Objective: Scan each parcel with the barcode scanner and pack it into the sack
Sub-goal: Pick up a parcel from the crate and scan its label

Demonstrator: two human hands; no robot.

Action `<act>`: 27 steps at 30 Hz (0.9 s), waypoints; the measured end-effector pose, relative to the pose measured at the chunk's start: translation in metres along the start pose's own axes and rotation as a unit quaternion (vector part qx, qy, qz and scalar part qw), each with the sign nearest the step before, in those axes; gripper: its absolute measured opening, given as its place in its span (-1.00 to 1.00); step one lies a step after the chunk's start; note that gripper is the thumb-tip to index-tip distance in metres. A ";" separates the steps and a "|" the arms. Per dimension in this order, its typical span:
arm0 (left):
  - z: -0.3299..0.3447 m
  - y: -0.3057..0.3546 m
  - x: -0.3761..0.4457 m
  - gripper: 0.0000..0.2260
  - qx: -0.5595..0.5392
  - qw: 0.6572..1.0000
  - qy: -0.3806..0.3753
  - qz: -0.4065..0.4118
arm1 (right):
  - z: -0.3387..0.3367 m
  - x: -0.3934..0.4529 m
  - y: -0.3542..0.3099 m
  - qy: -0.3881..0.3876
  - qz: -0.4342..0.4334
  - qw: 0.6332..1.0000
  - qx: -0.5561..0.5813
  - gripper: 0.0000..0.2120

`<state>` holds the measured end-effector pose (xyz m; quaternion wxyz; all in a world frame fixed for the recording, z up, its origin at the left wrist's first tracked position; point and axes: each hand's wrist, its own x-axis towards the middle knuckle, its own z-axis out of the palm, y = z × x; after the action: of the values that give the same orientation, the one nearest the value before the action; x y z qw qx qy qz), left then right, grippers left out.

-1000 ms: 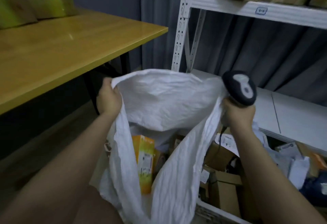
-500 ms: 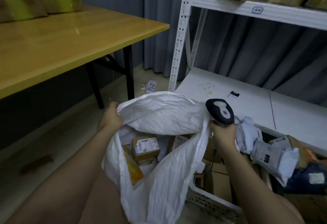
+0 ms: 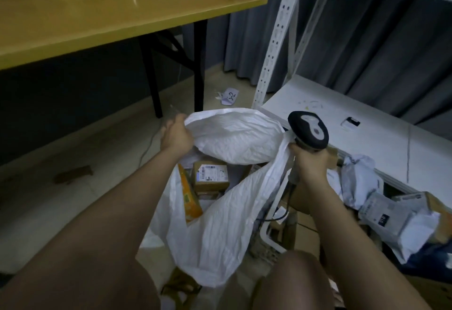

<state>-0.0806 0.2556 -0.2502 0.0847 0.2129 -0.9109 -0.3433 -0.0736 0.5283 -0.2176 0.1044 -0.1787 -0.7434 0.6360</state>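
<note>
**Both hands hold the sack open**

While the left hand (image 3: 176, 136) grips the sack (image 3: 220, 224) by its rim, the right hand (image 3: 310, 163) is clenched around the handle of the one scanner (image 3: 308, 130) and pinches the opposite edge of the sack with it. One sack shows: white, woven, crinkled, its mouth stretched wide between the two hands and its far lip folded over just ahead of them. Below the hands, inside the sack, two parcels are plain to count: a brown box (image 3: 211, 179) with a white label facing up, and an orange packet (image 3: 189, 197) standing on edge just left of the box, nearer the left wrist. More may lie under them; that cannot be told. The scanner has a dark oval head with a grey top panel, rising above the right fist, and its cable (image 3: 286, 202) hangs under that wrist. To the right of the right hand lies a heap of grey mailers (image 3: 381, 207).
</note>
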 end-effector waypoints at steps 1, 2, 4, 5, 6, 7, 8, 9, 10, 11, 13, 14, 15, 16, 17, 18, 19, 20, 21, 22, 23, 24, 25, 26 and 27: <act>-0.001 -0.001 -0.006 -0.59 -0.001 1.000 -0.003 0.000 | 0.004 -0.001 0.001 -0.005 0.007 1.000 0.011 -0.75; -0.004 -0.003 -0.012 -0.58 -0.003 1.000 -0.009 0.000 | 0.007 -0.003 0.003 -0.008 0.011 1.000 0.019 -0.74; -0.009 -0.008 -0.020 -0.55 -0.008 1.000 -0.021 -0.001 | 0.010 -0.010 0.007 -0.006 0.017 1.000 0.020 -0.70; -0.011 -0.011 -0.022 -0.54 -0.008 1.000 -0.021 -0.001 | 0.010 -0.015 0.009 -0.004 0.019 1.000 0.021 -0.67; -0.013 -0.014 -0.023 -0.53 -0.006 1.000 -0.018 -0.001 | 0.010 -0.017 0.011 -0.006 0.021 0.999 0.027 -0.64; -0.015 -0.018 -0.023 -0.53 -0.003 1.000 -0.013 -0.003 | 0.010 -0.021 0.012 -0.007 0.023 0.999 0.032 -0.63; -0.015 -0.022 -0.023 -0.53 -0.004 1.000 -0.006 -0.005 | 0.010 -0.024 0.013 -0.009 0.025 0.999 0.036 -0.63; -0.016 -0.024 -0.023 -0.54 -0.007 1.000 -0.002 -0.004 | 0.010 -0.027 0.014 -0.007 0.024 0.999 0.039 -0.63; -0.016 -0.026 -0.022 -0.56 -0.007 1.000 0.000 0.001 | 0.010 -0.029 0.015 -0.005 0.021 0.999 0.042 -0.64; -0.017 -0.027 -0.020 -0.60 -0.004 1.000 0.005 0.008 | 0.008 -0.031 0.016 -0.003 0.018 0.999 0.042 -0.66; -0.021 -0.029 -0.015 -0.69 0.001 0.999 0.024 0.027 | 0.005 -0.035 0.018 -0.002 0.010 0.999 0.041 -0.73; -0.023 -0.030 -0.012 -0.73 0.001 0.999 0.038 0.033 | 0.002 -0.036 0.020 -0.004 0.002 0.999 0.041 -0.77; -0.026 -0.032 -0.010 -0.75 0.001 0.998 0.052 0.036 | -0.001 -0.037 0.021 -0.004 -0.008 0.999 0.043 -0.79; -0.029 -0.033 -0.008 -0.75 0.004 0.997 0.068 0.036 | -0.005 -0.038 0.022 0.000 -0.016 0.999 0.045 -0.77; -0.032 -0.036 -0.007 -0.75 0.011 0.996 0.085 0.029 | -0.010 -0.040 0.023 0.005 -0.023 0.999 0.043 -0.75; -0.034 -0.038 -0.007 -0.74 0.020 0.995 0.099 0.016 | -0.016 -0.042 0.024 0.008 -0.026 0.999 0.040 -0.73; -0.036 -0.040 -0.010 -0.72 0.028 0.994 0.108 0.002 | -0.021 -0.044 0.026 0.010 -0.024 0.999 0.032 -0.71; -0.035 -0.040 -0.013 -0.69 0.035 0.994 0.108 -0.007 | -0.026 -0.046 0.028 0.009 -0.021 1.000 0.020 -0.70; -0.032 -0.039 -0.019 -0.66 0.040 0.994 0.103 -0.007 | -0.032 -0.048 0.030 0.006 -0.016 1.000 0.004 -0.71; -0.027 -0.037 -0.026 -0.62 0.045 0.994 0.099 -0.001 | -0.037 -0.051 0.032 0.006 -0.006 1.000 -0.001 -0.75; -0.020 -0.032 -0.035 -0.58 0.048 0.994 0.100 0.014 | -0.043 -0.054 0.034 0.010 0.006 1.000 0.009 -0.82; -0.012 -0.027 -0.044 -0.55 0.048 0.993 0.108 0.032 | -0.050 -0.058 0.035 0.018 0.018 0.999 0.027 -0.86; -0.006 -0.019 -0.055 -0.53 0.047 0.991 0.116 0.053 | -0.056 -0.062 0.036 0.032 0.027 0.998 0.043 -0.80; 0.001 -0.010 -0.065 -0.52 0.050 0.988 0.121 0.077 | -0.064 -0.065 0.036 0.045 0.036 0.997 0.057 -0.71; 0.008 0.000 -0.076 -0.52 0.057 0.986 0.116 0.105 | -0.071 -0.069 0.036 0.053 0.044 0.995 0.066 -0.65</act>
<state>-0.0152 0.2936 -0.2566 0.2129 0.1591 -0.9301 -0.2534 0.0216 0.5699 -0.2362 0.1275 -0.2372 -0.6847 0.6773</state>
